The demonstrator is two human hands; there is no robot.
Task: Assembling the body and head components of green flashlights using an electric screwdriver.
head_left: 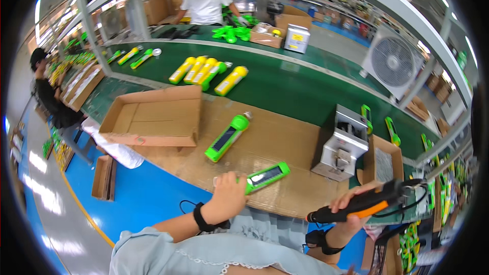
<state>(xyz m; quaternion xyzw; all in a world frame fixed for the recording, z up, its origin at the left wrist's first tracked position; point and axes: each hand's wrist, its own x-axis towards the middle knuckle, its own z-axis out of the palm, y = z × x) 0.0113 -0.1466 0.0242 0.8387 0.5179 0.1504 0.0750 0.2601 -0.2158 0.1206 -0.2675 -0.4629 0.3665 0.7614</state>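
My left hand [229, 193] is closed around one end of a green flashlight [266, 176] with a dark solar panel on its upper side. It is held low over the near edge of the cardboard-covered bench. In my right hand [351, 208] is a black and orange electric screwdriver [379, 204], lying nearly level, its tip hidden from me or too small to make out. Another green flashlight [228, 138] with a solar panel lies on the cardboard sheet [285, 137], beyond my left hand. Both my wrists wear black bands.
An open cardboard box [158, 117] sits at the left, a metal machine [342, 145] at the right, beside a smaller box [384, 160]. Yellow and green flashlights [232, 80] lie on the green conveyor belt [285, 84]. A person [206, 2] works across it; another person [51, 97] stands left.
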